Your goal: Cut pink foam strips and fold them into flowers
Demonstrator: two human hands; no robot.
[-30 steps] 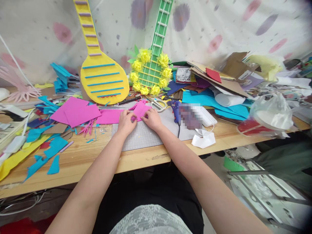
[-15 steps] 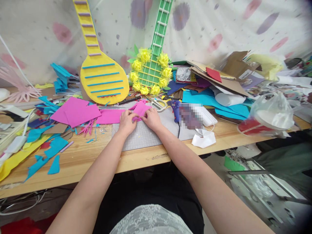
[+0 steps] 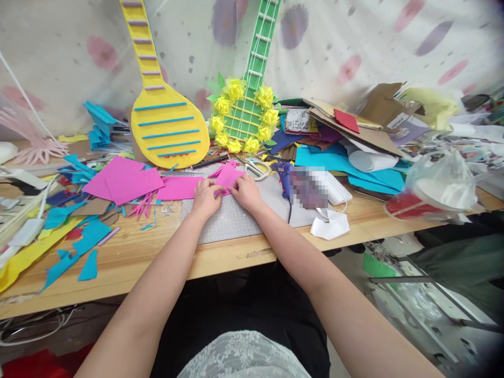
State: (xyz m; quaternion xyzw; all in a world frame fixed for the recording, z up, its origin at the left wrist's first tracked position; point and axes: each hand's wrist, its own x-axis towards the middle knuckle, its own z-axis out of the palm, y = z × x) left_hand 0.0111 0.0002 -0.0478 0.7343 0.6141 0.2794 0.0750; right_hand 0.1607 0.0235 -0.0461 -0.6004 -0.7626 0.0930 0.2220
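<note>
My left hand (image 3: 207, 198) and my right hand (image 3: 246, 193) are close together over a grey cutting mat (image 3: 228, 226). Between them is a piece of bright pink paper (image 3: 228, 176), its near edge pinched by the fingers of both hands. My fingertips are curled down and partly hide the edge. Another flat pink sheet (image 3: 179, 188) extends out to the left from beneath my left hand. Just beyond my right hand lie white-handled scissors (image 3: 258, 170). A blue glue gun (image 3: 283, 178) rests further right, with a blurred patch beside it.
A yellow paper instrument (image 3: 169, 128) and a green one (image 3: 244, 118) ringed with yellow flowers lean against the back curtain. Pink sheets (image 3: 132, 181) and blue scraps (image 3: 92, 236) lie left. Cardboard and blue sheets (image 3: 370, 176) pile up right, near a bagged cup (image 3: 429, 191).
</note>
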